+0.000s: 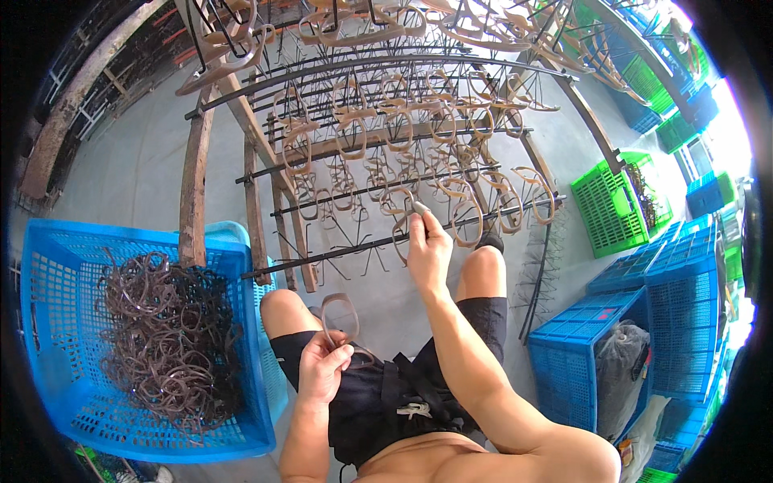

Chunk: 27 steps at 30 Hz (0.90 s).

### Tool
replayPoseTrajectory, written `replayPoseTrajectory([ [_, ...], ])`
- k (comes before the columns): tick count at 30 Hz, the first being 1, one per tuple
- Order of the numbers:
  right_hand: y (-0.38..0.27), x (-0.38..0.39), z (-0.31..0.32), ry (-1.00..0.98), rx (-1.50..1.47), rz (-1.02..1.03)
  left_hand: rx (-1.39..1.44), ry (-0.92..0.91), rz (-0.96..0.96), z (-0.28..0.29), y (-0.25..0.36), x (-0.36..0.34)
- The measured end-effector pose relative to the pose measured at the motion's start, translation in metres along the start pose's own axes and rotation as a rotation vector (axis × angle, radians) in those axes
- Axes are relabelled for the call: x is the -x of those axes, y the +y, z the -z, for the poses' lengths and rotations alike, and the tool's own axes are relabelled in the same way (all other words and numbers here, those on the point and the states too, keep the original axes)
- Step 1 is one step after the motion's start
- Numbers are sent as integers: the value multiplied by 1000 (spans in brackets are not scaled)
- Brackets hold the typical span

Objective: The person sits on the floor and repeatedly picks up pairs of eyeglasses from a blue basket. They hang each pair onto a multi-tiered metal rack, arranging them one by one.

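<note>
**One glasses frame pinched over the lap, another reached for on the rack**

Over the black shorts (362, 406), a brown glasses frame (355, 314) is held in the left hand (324, 370), its fingers closed on the part between the two rings. With so small a grip, the frame could be twisted or dropped if the thumb were slackened.

To the left, a tangled heap of loose glasses frames (169, 346) is contained in a blue basket (145, 229). If one were tugged out sharply, others could be dragged along and scratched.

Farther out, the right hand (429, 256) is extended toward the front black rod (346, 250), its fingers brought nearly together at a hanging glasses frame (395, 232). Whether that rim is gripped or only touched cannot be told. Because the neighbouring rings are hung close by, they could be knocked, or thin wires bent, by a sideways pull.

Beyond, further rows of frames (352, 137) are hung between wooden posts (193, 193). On the right, well apart from both hands, blue crates (564, 346) and a green crate (600, 211) are set on the floor.
</note>
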State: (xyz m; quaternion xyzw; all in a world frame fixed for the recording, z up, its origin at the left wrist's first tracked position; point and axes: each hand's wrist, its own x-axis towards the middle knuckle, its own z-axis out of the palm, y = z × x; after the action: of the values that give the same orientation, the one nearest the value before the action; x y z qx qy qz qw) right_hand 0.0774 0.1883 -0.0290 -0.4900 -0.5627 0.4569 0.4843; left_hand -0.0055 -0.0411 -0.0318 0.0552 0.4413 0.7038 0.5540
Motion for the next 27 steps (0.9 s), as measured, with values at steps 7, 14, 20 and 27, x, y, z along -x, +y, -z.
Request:
replayPoseTrajectory([
  [7, 3, 2, -2, 14, -29, 28, -37, -33, -2, -7, 1, 3],
  [14, -9, 2, -3, 21, 58, -40, -13, -13, -76, -5, -9, -1],
  [20, -5, -11, 29, -194, -151, -201, -374, 25, -241, -9, -2, 2],
  [27, -77, 67, 39, -952, 288, 655, -1022, -299, -376, -2, 45, 6],
])
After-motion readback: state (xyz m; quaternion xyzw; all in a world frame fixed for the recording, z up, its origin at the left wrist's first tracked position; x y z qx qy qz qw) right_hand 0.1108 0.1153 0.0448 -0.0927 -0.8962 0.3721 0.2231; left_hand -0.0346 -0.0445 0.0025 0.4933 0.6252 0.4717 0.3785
